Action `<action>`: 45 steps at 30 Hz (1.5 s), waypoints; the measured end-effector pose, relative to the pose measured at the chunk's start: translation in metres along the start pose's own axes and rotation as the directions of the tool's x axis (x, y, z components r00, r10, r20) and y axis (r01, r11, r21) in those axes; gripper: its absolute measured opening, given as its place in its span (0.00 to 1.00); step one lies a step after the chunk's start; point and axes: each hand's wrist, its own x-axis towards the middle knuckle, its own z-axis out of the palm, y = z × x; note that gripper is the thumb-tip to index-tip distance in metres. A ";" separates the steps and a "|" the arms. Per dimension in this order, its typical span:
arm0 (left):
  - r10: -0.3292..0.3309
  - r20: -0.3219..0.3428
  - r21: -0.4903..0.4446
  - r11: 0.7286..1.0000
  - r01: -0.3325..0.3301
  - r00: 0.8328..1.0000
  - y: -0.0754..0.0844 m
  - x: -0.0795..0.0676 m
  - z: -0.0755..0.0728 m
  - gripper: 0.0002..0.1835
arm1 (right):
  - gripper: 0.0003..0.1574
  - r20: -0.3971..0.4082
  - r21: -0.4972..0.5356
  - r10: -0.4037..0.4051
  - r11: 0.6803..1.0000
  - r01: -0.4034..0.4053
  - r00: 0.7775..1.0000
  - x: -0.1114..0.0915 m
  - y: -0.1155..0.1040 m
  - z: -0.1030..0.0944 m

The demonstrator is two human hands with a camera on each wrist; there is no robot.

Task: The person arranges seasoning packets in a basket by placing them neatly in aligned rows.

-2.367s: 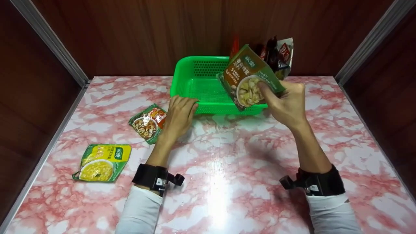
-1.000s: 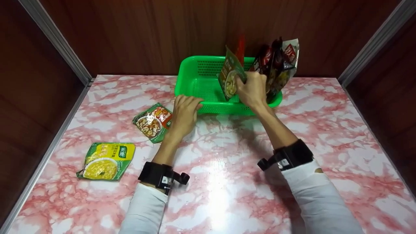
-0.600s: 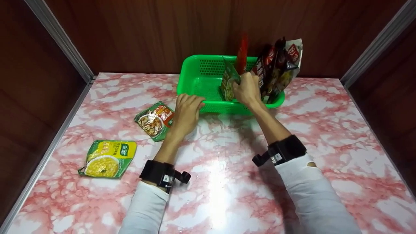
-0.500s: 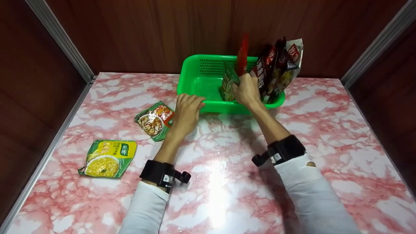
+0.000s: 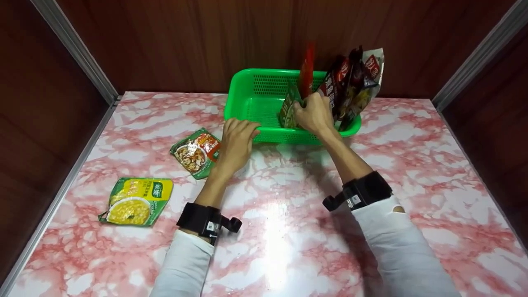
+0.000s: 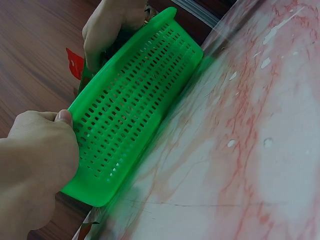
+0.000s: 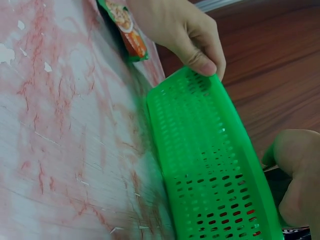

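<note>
A green plastic basket [image 5: 264,111] stands at the back of the table. My left hand [image 5: 237,140] grips its near rim at the left corner, thumb on the outer wall in the left wrist view. My right hand [image 5: 315,113] is inside the basket and pinches the upper edge of a green soup mix packet [image 5: 288,111], which stands upright near the front wall. Behind it rises a red packet [image 5: 306,74]. Several dark packets [image 5: 344,82] lean at the right end. My right fingertips are partly hidden.
A yellow-and-green soup packet [image 5: 136,202] lies flat at the table's left. Nearer the basket lies a green-and-red packet [image 5: 196,152], partly behind my left forearm. A wooden wall [image 5: 185,45] rises behind the basket.
My right hand has lowered the green soup mix packet from above the basket into it, moving left and down. Over the last half second the packet has barely shifted. My left hand stays on the rim.
</note>
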 end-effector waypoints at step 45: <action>0.022 -0.016 -0.003 1.000 -0.022 1.000 0.000 -0.001 -0.001 0.16 | 0.31 -0.043 -0.073 -0.090 0.994 0.087 0.995 -0.035 0.005 -0.018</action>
